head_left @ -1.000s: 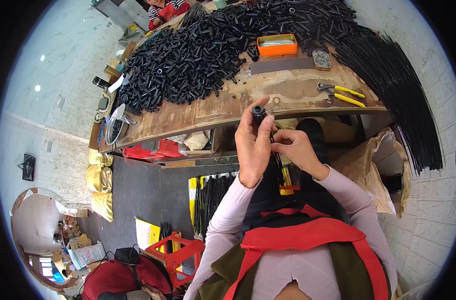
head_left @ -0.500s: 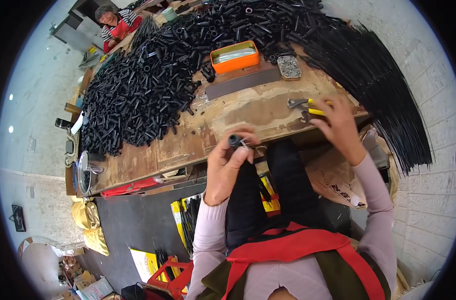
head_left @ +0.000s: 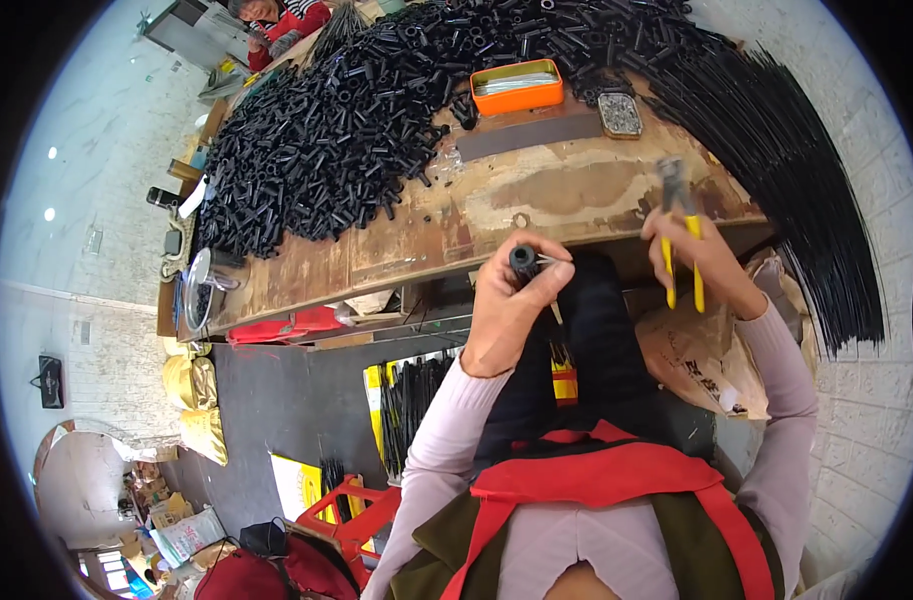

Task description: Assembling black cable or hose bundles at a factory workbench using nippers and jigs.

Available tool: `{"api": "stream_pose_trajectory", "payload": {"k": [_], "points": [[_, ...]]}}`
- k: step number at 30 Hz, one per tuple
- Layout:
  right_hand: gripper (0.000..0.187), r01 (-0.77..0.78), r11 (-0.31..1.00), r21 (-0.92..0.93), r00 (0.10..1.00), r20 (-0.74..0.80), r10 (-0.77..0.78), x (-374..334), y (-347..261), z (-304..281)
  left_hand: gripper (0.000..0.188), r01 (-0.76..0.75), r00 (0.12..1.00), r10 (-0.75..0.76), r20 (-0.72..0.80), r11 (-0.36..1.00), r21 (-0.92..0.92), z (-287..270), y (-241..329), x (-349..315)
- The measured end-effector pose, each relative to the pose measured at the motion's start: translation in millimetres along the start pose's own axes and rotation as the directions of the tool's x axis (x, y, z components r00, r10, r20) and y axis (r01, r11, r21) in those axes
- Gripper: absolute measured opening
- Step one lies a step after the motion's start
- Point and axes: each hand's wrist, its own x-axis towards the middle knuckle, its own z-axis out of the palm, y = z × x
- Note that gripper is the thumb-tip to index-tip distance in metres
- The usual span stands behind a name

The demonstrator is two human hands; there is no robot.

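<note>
1. the left hand [head_left: 506, 318] is closed around a short black tube [head_left: 523, 259], its round end facing up; a thin pale strand shows by the thumb.
2. the right hand [head_left: 714, 258] holds pliers [head_left: 692, 226] with yellow handles, the blurred head pointing away from the person; the handles stand apart.
3. the held tube is near the front edge of the wooden table [head_left: 566, 205], left of the pliers.
4. on the table lie a heap of black tubes [head_left: 316, 150], an orange tin [head_left: 517, 100] and a bundle of black rods [head_left: 776, 150].
</note>
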Motion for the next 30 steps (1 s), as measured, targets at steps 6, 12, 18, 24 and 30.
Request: {"api": "stream_pose_trajectory", "payload": {"k": [6,12,18,24,30], "points": [[0.041,0.307,0.639,-0.705,0.933,0.090,-0.349,-57,-11,71,0.043,-0.200,0.965,0.201,0.169,0.979,-0.025,3,5,-36],[0.065,0.356,0.083,-0.931,0.716,0.215,-0.664,-76,-11,113,0.059,-0.189,0.970,0.150,0.189,0.960,0.208,13,17,-64],[0.070,0.408,0.034,-0.912,0.621,0.250,-0.743,-73,-4,125,0.044,-0.156,0.968,0.117,0.223,0.973,0.169,9,21,-86],[0.071,0.407,-0.047,-0.912,0.623,0.315,-0.716,-78,0,126,0.044,-0.125,0.974,0.087,0.210,0.977,0.174,9,23,-98],[0.068,0.383,-0.052,-0.922,0.643,0.307,-0.702,-80,1,129,0.044,-0.114,0.974,0.075,0.214,0.978,0.177,5,23,-100]]}}
